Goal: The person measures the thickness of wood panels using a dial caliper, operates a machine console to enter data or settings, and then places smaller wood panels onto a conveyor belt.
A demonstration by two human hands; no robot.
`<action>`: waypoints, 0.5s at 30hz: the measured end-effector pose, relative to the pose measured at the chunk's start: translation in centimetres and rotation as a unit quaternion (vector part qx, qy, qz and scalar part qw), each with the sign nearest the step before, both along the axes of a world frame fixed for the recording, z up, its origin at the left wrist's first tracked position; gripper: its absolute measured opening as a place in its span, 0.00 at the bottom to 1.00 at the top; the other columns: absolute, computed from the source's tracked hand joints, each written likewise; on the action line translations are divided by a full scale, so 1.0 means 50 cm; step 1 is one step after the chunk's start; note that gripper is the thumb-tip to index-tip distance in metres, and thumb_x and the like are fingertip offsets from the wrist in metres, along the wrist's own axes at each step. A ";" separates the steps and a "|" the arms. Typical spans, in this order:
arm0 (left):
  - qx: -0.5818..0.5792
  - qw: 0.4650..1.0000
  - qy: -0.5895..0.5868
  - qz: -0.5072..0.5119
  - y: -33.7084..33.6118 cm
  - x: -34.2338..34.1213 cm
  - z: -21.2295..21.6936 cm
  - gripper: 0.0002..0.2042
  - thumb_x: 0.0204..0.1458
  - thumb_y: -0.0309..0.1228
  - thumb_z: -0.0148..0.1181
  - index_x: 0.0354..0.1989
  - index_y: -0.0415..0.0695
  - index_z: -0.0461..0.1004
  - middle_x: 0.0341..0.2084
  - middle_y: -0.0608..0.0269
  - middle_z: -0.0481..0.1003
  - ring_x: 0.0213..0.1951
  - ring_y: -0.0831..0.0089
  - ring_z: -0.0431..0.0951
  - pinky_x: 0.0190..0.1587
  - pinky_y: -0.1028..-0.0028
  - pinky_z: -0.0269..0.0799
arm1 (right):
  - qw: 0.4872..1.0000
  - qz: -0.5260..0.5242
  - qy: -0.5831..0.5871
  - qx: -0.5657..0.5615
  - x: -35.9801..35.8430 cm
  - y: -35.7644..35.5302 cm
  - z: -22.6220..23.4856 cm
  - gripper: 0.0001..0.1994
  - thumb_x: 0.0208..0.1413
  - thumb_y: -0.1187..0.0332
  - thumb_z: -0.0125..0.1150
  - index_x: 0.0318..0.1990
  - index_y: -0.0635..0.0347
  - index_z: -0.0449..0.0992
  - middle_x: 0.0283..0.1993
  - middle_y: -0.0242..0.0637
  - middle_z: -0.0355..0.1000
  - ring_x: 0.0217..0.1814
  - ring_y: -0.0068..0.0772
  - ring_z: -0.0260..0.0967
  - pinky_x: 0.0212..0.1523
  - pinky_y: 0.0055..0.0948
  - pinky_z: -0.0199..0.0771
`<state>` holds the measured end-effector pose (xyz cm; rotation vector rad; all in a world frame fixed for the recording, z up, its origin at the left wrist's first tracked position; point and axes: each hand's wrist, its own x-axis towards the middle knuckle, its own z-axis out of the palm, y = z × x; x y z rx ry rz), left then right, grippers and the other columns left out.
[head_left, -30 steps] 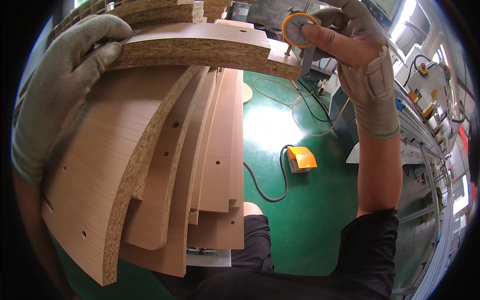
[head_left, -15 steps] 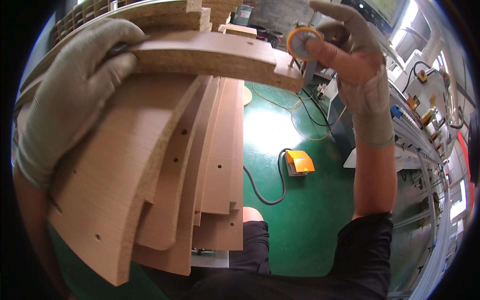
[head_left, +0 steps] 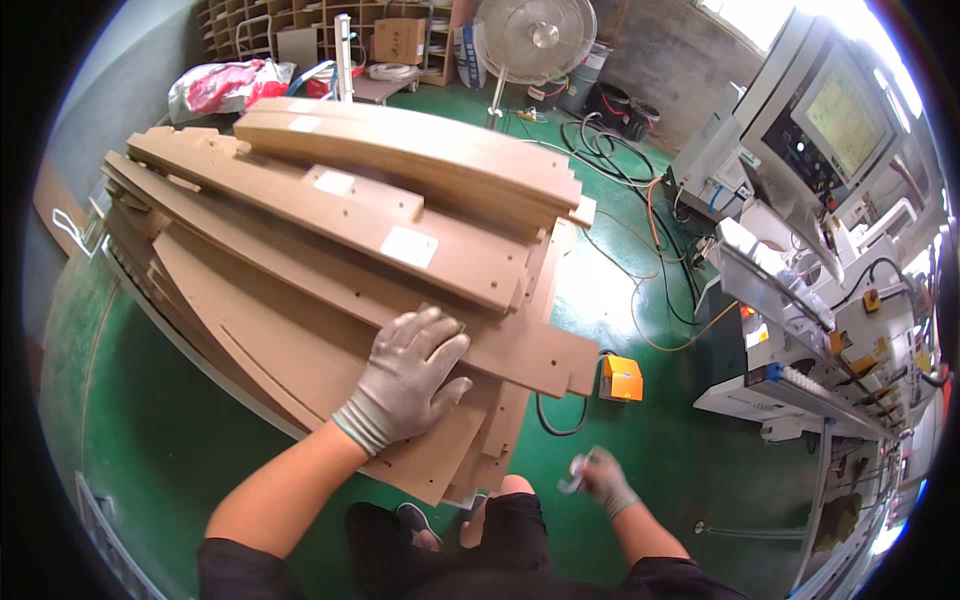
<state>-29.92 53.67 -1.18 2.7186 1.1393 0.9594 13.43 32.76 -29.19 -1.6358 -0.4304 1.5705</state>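
My left hand (head_left: 405, 378), in a pale work glove, lies palm down with fingers stretched out on a wood-grain chipboard panel. Its fingertips reach a long notched board (head_left: 520, 350) with a hole near its right end. Around it lie more stacked curved boards (head_left: 270, 310). Low on the right, apart from the stack, my gloved right hand (head_left: 608, 482) is closed around a small dial gauge (head_left: 574, 474). The gauge is blurred here; the earlier view shows its round dial with a yellow rim.
An orange foot pedal (head_left: 622, 379) with a dark cable sits on the green floor (head_left: 640, 440). A machine with a screen (head_left: 840, 110) and a rail bench stands on the right. At the back are a standing fan (head_left: 540, 36), buckets (head_left: 610, 108) and loose hoses.
The lifted board is no longer held up. My left hand now rests flat on the stack. My right hand has dropped away from the board's end with the gauge, and the view has widened.
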 end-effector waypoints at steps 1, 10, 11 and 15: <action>-0.007 1.000 0.001 0.009 0.004 0.001 0.008 0.23 0.49 0.39 0.67 0.53 0.43 0.75 0.55 0.53 0.73 0.62 0.49 0.68 0.66 0.51 0.60 | 0.996 -0.009 -0.060 -0.061 -0.035 -0.077 0.026 0.36 0.56 0.74 0.67 0.71 0.65 0.57 0.46 0.42 0.77 0.43 0.37 0.78 0.43 0.44 0.84; -0.049 0.992 0.086 0.080 -0.041 0.074 0.056 0.34 0.41 0.38 0.72 0.60 0.45 0.67 0.63 0.53 0.66 0.67 0.50 0.63 0.68 0.50 0.56 | 0.970 0.157 -0.182 0.025 -0.027 -0.203 0.494 0.40 0.56 0.63 0.68 0.72 0.65 0.56 0.43 0.48 0.79 0.46 0.38 0.78 0.49 0.34 0.77; -0.038 0.991 0.090 0.087 -0.070 0.082 0.039 0.36 0.42 0.38 0.71 0.61 0.43 0.66 0.65 0.50 0.64 0.68 0.48 0.60 0.69 0.47 0.53 | 0.941 0.212 -0.264 0.015 0.028 -0.201 0.485 0.40 0.56 0.59 0.67 0.73 0.61 0.56 0.43 0.49 0.79 0.48 0.42 0.78 0.52 0.36 0.76; -0.042 0.992 0.087 0.080 -0.209 0.239 0.016 0.33 0.55 0.46 0.57 0.65 0.39 0.62 0.67 0.46 0.60 0.70 0.41 0.55 0.71 0.44 0.50 | 0.943 0.130 -0.305 0.033 0.269 -0.199 0.445 0.41 0.56 0.58 0.67 0.74 0.60 0.56 0.45 0.49 0.79 0.47 0.41 0.78 0.50 0.37 0.77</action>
